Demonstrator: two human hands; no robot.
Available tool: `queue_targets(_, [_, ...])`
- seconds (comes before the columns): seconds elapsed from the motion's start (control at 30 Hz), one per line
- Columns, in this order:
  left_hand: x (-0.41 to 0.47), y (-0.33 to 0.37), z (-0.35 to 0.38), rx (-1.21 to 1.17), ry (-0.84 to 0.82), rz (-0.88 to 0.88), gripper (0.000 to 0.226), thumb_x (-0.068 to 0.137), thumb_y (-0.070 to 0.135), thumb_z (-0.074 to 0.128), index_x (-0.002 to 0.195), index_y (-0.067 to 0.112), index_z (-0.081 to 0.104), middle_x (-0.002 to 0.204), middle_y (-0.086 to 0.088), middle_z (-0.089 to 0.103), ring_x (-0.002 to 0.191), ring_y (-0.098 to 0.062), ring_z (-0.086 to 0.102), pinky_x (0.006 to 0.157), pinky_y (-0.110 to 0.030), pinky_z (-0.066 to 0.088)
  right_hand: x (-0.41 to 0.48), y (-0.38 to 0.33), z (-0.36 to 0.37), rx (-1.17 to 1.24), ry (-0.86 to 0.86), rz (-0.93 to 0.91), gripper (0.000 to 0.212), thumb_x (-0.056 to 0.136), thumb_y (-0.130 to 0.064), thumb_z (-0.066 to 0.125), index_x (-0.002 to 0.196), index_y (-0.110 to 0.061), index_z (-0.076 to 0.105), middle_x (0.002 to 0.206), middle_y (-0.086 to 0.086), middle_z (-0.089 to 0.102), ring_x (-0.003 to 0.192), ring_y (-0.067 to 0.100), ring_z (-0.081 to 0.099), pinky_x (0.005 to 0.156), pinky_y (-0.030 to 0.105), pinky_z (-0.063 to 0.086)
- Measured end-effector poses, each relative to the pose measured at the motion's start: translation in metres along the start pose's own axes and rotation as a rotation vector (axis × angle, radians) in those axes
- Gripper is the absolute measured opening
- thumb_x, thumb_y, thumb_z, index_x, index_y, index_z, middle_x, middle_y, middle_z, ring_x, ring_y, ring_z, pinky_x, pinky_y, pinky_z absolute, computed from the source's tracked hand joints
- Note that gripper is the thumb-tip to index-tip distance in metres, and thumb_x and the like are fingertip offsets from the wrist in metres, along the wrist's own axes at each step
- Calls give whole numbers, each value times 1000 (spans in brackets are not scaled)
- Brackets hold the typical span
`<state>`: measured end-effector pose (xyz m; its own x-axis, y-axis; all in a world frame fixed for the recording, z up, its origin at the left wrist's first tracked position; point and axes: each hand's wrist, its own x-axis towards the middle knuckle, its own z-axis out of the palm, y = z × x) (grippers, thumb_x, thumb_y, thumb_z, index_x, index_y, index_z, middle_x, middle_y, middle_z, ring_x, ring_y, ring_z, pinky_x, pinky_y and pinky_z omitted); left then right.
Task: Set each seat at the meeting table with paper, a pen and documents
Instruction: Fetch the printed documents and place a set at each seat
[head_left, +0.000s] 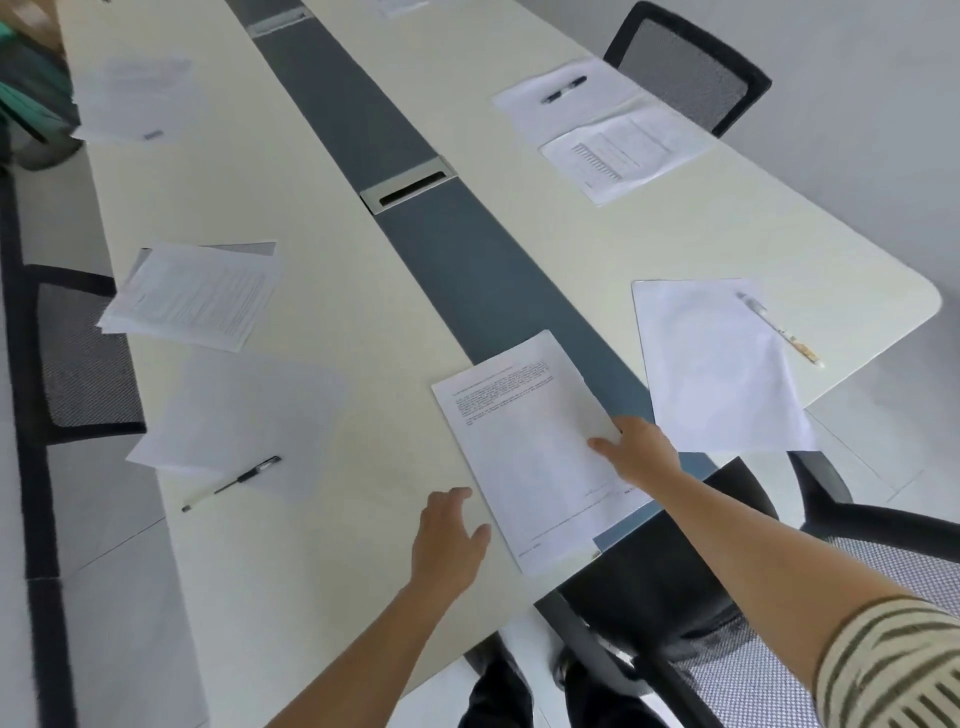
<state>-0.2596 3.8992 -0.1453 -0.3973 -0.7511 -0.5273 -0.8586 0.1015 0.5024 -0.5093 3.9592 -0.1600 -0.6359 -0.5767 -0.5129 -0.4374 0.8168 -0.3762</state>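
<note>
Cream-white table (311, 545) with a grey strip (467, 260) down its middle fills most of the frame. Low and right of centre, we see the right grip (639, 452) pinching the right edge of a printed document (530, 447), thumb on top of the sheet. That document lies slanted across the grey strip at the table's near end, and its lower corner hangs past the table edge. The left grip (449, 535) sits just left of the document's lower corner, fingers loose and spread, grasping nothing. We cannot tell whether it touches the table.

To the right of the held document lies a blank sheet (717, 364) with a clear pen (779, 330) along its right edge. At lower left lies another blank sheet (244, 421), with a black pen (234, 483) on its near corner. Above it rests a stack of printed pages (192, 293). At upper right, a far sheet (587, 114) carries a dark pen (563, 89), and a charted page (623, 153) overlaps its near edge. One more paper (140, 98), blurred, lies at upper left.

Mesh chairs stand at upper right (685, 67), middle left (78, 358) and lower right (883, 545). A striped sleeve (893, 670) covers the right arm.
</note>
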Motion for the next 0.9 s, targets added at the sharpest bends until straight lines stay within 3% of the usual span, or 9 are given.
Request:
queue_targets(0.1, [1,6,16,222,0,121,55,92,35,54,142,24,35,153,-3,25,138,-19,27,107,-31,36,-8,13,-1,-223,114,-143,63,91,-50,56,144,-21,34,135,6,55,117,27,55,86,41,53])
queue_targets(0.17, [5,11,25,319,-26,163,61,93,40,54,146,26,28,159,-6,12,145,-22,15,114,-33,26,-18,25,2,-379,81,-269,71,90,-53,56,149,-27,25,155,5,33,140,29,34,106,47,41])
queue_targets(0.27, [13,13,37,461,-65,213,69,92,45,54,149,27,20,162,-8,2,149,-27,4,118,-37,19,-29,36,17,-506,-110,-362,73,90,-57,53,151,-37,19,164,2,6,151,29,8,117,50,23])
queue_targets(0.43, [22,8,47,530,-59,203,68,90,43,56,147,28,22,161,-9,4,148,-27,7,115,-36,24,-20,35,19,-502,-138,-372,67,89,-57,53,148,-37,28,163,2,8,150,28,9,117,48,23])
queue_targets(0.5, [24,8,48,530,-40,209,67,89,43,58,146,29,25,161,-8,7,147,-26,11,114,-35,27,-10,41,1,-461,-35,-359,63,91,-56,50,147,-33,32,162,3,14,149,27,13,116,48,24])
queue_targets(0.6, [25,11,49,540,-38,208,66,88,43,58,145,29,27,160,-8,8,146,-26,14,113,-35,30,24,67,-35,-385,177,-122,66,93,-51,48,150,-27,25,162,9,11,150,31,8,113,50,28])
queue_targets(0.67, [25,12,49,541,-44,200,66,89,42,58,145,29,26,160,-8,7,146,-26,14,112,-34,31,46,89,-52,-328,164,111,76,91,-55,51,152,-26,15,163,11,2,149,36,2,111,54,29])
queue_targets(0.73, [25,12,50,542,-48,190,66,89,41,58,145,30,24,161,-7,6,147,-26,12,113,-34,30,59,105,-53,-281,90,223,83,88,-59,53,152,-27,12,162,10,-1,148,39,2,107,56,32])
queue_targets(0.9, [26,14,52,552,-57,183,66,90,40,58,146,29,24,161,-8,4,147,-26,10,114,-34,29,60,113,-43,-355,48,72,77,89,-59,51,150,-31,16,161,6,2,147,37,3,104,55,36])
